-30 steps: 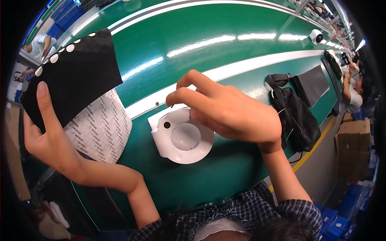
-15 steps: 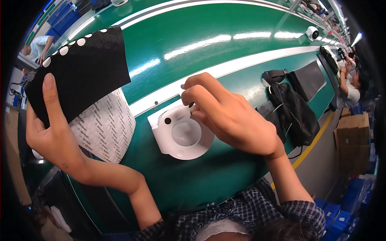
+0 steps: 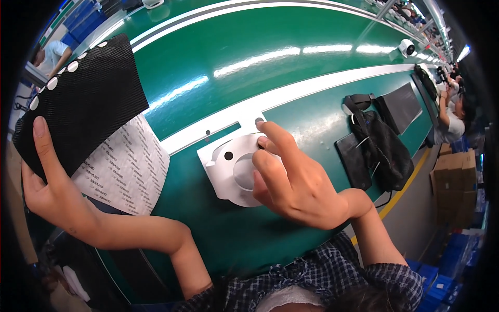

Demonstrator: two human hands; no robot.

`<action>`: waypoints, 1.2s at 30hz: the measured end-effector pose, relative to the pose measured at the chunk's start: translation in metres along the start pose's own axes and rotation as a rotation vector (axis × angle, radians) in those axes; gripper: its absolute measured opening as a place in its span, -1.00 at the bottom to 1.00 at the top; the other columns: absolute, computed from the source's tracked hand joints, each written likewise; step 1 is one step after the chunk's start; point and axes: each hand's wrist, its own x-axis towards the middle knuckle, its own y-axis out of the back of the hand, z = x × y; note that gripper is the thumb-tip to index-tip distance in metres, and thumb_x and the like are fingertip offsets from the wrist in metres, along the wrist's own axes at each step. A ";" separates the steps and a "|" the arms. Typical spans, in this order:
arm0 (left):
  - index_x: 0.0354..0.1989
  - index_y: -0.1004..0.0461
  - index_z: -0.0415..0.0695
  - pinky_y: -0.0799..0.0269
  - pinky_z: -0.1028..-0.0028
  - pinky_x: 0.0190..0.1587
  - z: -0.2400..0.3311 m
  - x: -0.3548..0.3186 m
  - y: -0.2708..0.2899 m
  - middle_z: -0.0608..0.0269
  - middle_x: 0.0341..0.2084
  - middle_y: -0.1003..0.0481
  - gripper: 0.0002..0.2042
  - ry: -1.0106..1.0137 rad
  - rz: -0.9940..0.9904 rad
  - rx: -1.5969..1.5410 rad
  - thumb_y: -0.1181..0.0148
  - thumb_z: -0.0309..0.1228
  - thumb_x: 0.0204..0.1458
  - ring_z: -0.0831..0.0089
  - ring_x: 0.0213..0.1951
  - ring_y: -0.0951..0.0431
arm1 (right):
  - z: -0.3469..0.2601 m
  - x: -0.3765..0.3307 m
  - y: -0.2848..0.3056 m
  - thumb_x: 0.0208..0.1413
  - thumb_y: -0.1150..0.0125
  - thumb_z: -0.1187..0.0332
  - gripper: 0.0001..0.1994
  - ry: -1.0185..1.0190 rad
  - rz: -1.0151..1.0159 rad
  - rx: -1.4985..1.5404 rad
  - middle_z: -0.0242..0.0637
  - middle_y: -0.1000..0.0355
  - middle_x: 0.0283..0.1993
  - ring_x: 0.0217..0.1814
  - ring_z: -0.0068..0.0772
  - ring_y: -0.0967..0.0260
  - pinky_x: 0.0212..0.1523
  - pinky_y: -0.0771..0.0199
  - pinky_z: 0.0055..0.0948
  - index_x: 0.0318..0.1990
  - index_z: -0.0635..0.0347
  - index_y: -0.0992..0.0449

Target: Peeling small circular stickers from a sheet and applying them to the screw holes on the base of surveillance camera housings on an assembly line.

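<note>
My left hand (image 3: 57,192) is closed on a black mesh sheet (image 3: 93,99), raised at the left. White round spots line the sheet's far edge. Printed white backing paper (image 3: 125,166) hangs below it. In the middle, a white plastic housing (image 3: 221,179) with a round recess lies on the green table. One black round pad (image 3: 228,155) sits beside the recess. My right hand (image 3: 306,187) is bent over the housing's right side, fingers curled, with the fingertips at a second small black pad (image 3: 261,146). Part of the recess is hidden behind these fingers.
To the right lie a black bag (image 3: 390,156) with straps, a flat dark pad (image 3: 353,161) and a dark grey sheet (image 3: 403,106). A white camera-like device (image 3: 406,48) stands farther off. Cardboard boxes (image 3: 455,177) are stacked on the floor. Co-workers are visible at both sides.
My left hand has moved left and slightly down with the black sheet. My right hand has come down and nearer, bringing the small black pad to the housing, which has shifted slightly right.
</note>
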 end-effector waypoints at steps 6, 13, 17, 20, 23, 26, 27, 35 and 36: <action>-0.21 -0.53 -0.27 -0.39 0.57 -0.11 -0.006 -0.002 -0.005 0.15 -0.30 -0.55 -0.69 -0.043 0.007 0.006 -0.21 -0.27 0.00 0.51 -0.30 -0.53 | -0.007 -0.009 -0.009 -0.08 -0.09 0.36 -0.72 0.002 0.025 -0.163 0.22 -0.34 -0.11 -0.14 -0.05 -0.39 0.03 -0.38 -0.30 -0.19 0.24 -0.30; -0.16 -0.52 -0.24 -0.27 0.46 0.04 -0.007 -0.003 -0.004 0.13 -0.22 -0.53 -0.69 -0.026 -0.023 -0.040 -0.19 -0.26 0.02 0.44 -0.16 -0.50 | -0.002 -0.012 -0.008 -0.06 -0.11 0.21 -0.57 0.031 -0.047 -0.044 0.04 -0.34 -0.06 -0.04 0.00 -0.35 0.07 -0.33 -0.22 0.01 0.10 -0.34; -0.12 -0.51 -0.18 -0.16 0.29 0.19 -0.007 -0.003 -0.005 0.11 -0.14 -0.50 -0.66 -0.027 -0.057 -0.014 -0.16 -0.19 0.03 0.33 -0.03 -0.47 | 0.020 -0.012 0.010 -0.23 -0.32 0.46 -0.51 -0.015 0.100 0.268 -0.19 -0.38 -0.19 -0.12 -0.15 -0.36 -0.03 -0.39 -0.19 -0.04 0.20 -0.36; -0.13 -0.51 -0.17 -0.15 0.27 0.19 -0.009 -0.003 -0.008 0.12 -0.14 -0.50 -0.65 -0.056 -0.035 0.005 -0.16 -0.18 0.03 0.32 -0.03 -0.47 | 0.028 -0.016 0.020 -0.28 -0.29 0.60 -0.51 -0.002 0.086 0.294 -0.26 -0.37 -0.28 -0.29 -0.24 -0.34 -0.15 -0.32 -0.30 -0.06 0.23 -0.35; -0.13 -0.52 -0.17 -0.13 0.25 0.20 -0.015 -0.004 -0.009 0.12 -0.13 -0.50 -0.64 -0.068 -0.028 0.042 -0.17 -0.16 0.01 0.31 -0.02 -0.47 | 0.026 -0.021 0.022 -0.22 -0.25 0.63 -0.54 -0.082 -0.005 0.408 -0.30 -0.35 -0.31 -0.39 -0.29 -0.30 -0.27 -0.15 -0.41 -0.06 0.23 -0.34; -0.13 -0.52 -0.17 -0.12 0.23 0.21 -0.021 -0.002 -0.008 0.13 -0.13 -0.50 -0.62 -0.083 -0.013 0.115 -0.18 -0.14 0.00 0.30 -0.02 -0.46 | 0.023 -0.026 0.024 -0.17 -0.23 0.63 -0.57 -0.224 -0.126 0.512 -0.30 -0.34 -0.33 -0.38 -0.33 -0.30 -0.32 -0.13 -0.43 -0.06 0.24 -0.33; -0.13 -0.52 -0.17 -0.12 0.22 0.21 -0.023 -0.003 -0.008 0.13 -0.13 -0.50 -0.62 -0.078 -0.007 0.134 -0.19 -0.13 -0.01 0.30 -0.02 -0.46 | 0.023 -0.026 0.024 -0.15 -0.22 0.62 -0.59 -0.233 -0.126 0.498 -0.31 -0.33 -0.34 -0.39 -0.34 -0.29 -0.35 -0.10 -0.43 -0.07 0.25 -0.33; -0.15 -0.52 -0.19 -0.10 0.21 0.22 -0.025 -0.004 -0.008 0.12 -0.12 -0.49 -0.59 -0.039 0.009 0.205 -0.22 -0.12 -0.04 0.30 -0.01 -0.46 | 0.022 -0.026 0.035 -0.14 -0.22 0.67 -0.60 -0.244 -0.254 0.430 -0.39 -0.43 -0.30 -0.40 -0.53 -0.27 -0.36 -0.14 -0.56 -0.08 0.23 -0.33; -0.15 -0.52 -0.20 -0.10 0.21 0.22 -0.026 -0.004 -0.008 0.11 -0.12 -0.49 -0.59 -0.066 -0.004 0.167 -0.23 -0.12 -0.05 0.30 -0.02 -0.46 | 0.023 -0.026 0.036 -0.15 -0.22 0.67 -0.60 -0.230 -0.271 0.406 -0.39 -0.43 -0.31 -0.42 -0.54 -0.25 -0.37 -0.11 -0.55 -0.09 0.22 -0.33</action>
